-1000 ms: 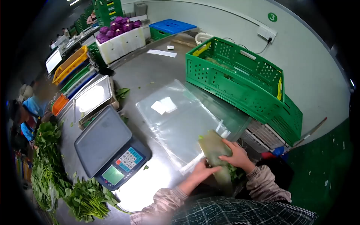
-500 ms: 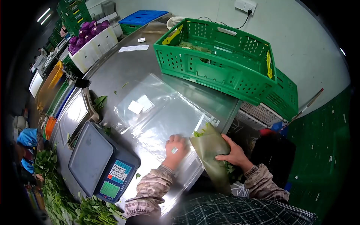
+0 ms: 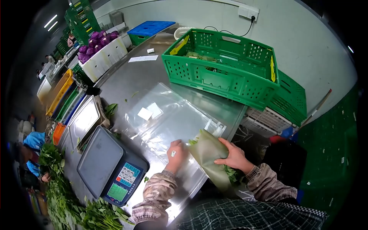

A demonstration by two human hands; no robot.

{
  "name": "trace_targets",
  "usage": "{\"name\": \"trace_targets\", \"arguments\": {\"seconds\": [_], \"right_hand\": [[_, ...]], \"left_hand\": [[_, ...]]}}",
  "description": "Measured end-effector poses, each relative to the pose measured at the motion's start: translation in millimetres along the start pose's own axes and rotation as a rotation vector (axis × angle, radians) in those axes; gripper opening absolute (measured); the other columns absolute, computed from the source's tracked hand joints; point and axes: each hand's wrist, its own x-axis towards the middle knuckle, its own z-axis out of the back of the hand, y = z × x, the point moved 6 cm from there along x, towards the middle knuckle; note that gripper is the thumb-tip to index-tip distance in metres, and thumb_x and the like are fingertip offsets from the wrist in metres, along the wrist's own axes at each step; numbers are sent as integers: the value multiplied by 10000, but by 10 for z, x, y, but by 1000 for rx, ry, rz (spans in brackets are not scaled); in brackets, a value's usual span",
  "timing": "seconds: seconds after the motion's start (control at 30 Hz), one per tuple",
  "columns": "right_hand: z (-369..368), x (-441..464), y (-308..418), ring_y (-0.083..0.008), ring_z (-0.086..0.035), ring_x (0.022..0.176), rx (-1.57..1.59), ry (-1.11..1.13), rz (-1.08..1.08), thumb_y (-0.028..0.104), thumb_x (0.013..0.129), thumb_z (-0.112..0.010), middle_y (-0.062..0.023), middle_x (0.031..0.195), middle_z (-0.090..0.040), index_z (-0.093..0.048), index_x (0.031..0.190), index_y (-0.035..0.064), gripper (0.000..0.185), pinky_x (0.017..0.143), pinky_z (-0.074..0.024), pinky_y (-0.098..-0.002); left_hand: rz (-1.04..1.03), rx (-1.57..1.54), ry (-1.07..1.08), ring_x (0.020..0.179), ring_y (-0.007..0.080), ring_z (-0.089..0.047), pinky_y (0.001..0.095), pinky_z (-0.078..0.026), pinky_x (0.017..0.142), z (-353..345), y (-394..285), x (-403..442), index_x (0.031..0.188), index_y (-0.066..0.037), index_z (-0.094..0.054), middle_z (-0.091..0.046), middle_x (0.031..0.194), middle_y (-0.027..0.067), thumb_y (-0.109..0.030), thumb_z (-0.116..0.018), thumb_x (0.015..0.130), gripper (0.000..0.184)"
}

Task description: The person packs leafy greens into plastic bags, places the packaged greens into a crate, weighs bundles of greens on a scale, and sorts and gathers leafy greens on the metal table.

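Observation:
My right hand [image 3: 235, 156] grips an olive-tinted, translucent bag of leafy greens [image 3: 209, 153], thumb across its front. Green leaves show at its upper opening and beside my palm. My left hand [image 3: 177, 155] presses on a stack of clear plastic bags [image 3: 168, 115], its fingers curled under; whether they pinch anything is hidden. A small printed sticker [image 3: 173, 153] is on the back of that hand. Two white paper squares [image 3: 145, 114] lie on the clear bags. Left of my left forearm stands a digital scale [image 3: 115, 165] with a bare grey pan and a lit green display.
A green crate [image 3: 218, 84] with some bagged items stands at the back of the metal table [image 3: 115, 84]. Loose leafy greens [image 3: 65, 195] line the left edge. A second scale [image 3: 82, 119], a white box of purple cabbages [image 3: 103, 63] and a person in blue [image 3: 35, 141] are further left.
The bag of greens has shifted slightly left and tilted with my right hand. My left fingers have curled in more. The whole view has shifted slightly.

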Motion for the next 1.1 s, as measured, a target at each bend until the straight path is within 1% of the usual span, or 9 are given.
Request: {"name": "trace_targets", "arguments": {"seconds": [0.33,0.43,0.53,0.67,0.8,0.87,0.93,1.0,1.1], "right_hand": [[-20,-26,-64,-354,-541,1152,55,-12,-73,468,625,-793,-224,1251,-538,-353,1430,157,968,978,-418,-382],[-4,-72,-79,-359,-538,1155,77,-42,-61,468,630,-789,-223,1262,-530,-347,1432,153,969,983,-415,-381],[-44,-140,-166,-364,-536,1154,96,-98,-38,466,635,-786,-227,1273,-520,-336,1436,152,972,983,-417,-386],[-131,-169,85,-376,-551,1128,-67,-28,22,470,635,-787,-239,1337,-459,-300,1451,162,998,960,-436,-418],[-216,-117,432,-414,-562,1097,-106,27,119,512,582,-811,-287,1468,-227,-160,1494,202,1162,942,-453,-462],[-219,5,370,-419,-491,1192,-85,11,70,483,567,-833,-300,1468,-213,-139,1498,189,1198,989,-419,-455],[-254,126,344,-446,-434,1248,-63,-4,75,426,571,-853,-298,1453,-262,-169,1492,150,1180,1030,-384,-448],[-363,202,265,-394,-437,1260,157,89,94,369,585,-865,-265,1391,-391,-213,1475,82,1140,1038,-374,-425],[-443,122,255,-335,-454,1244,354,82,36,305,603,-868,-238,1349,-440,-222,1443,-26,1110,1021,-388,-396]], "left_hand": [[-61,157,49,825,339,-611,394,-517,721,-52,-84,27,734,-51,-658,-659,934,129,-120,-638,664,100],[-121,-20,-199,699,266,-607,363,-496,632,43,-44,19,731,-33,-643,-653,811,88,-87,-634,699,63],[524,-620,159,647,178,-612,322,-486,627,-28,334,38,794,0,-651,-666,741,76,-143,-666,762,147],[410,-714,-28,682,137,-629,291,-491,665,356,112,48,851,25,-633,-679,730,93,-141,-644,833,168],[-191,-202,-245,643,296,-611,359,-489,599,1164,-749,51,847,-25,-614,-634,765,152,-63,-617,797,63],[-357,-23,-50,669,332,-605,397,-490,597,1105,-980,-152,865,-35,-603,-625,803,154,-31,-621,741,125],[-600,-140,-80,906,319,-637,396,-512,753,1089,-1209,-376,919,-16,-599,-647,986,160,1,-619,694,227],[-595,-67,-43,1066,325,-593,411,-477,893,1009,-1167,-586,1013,-1,-579,-616,1103,187,14,-618,687,328],[-51,116,-277,1113,359,-555,447,-435,950,1107,-779,-822,1122,18,-545,-581,1151,222,3,-629,709,422]]}}
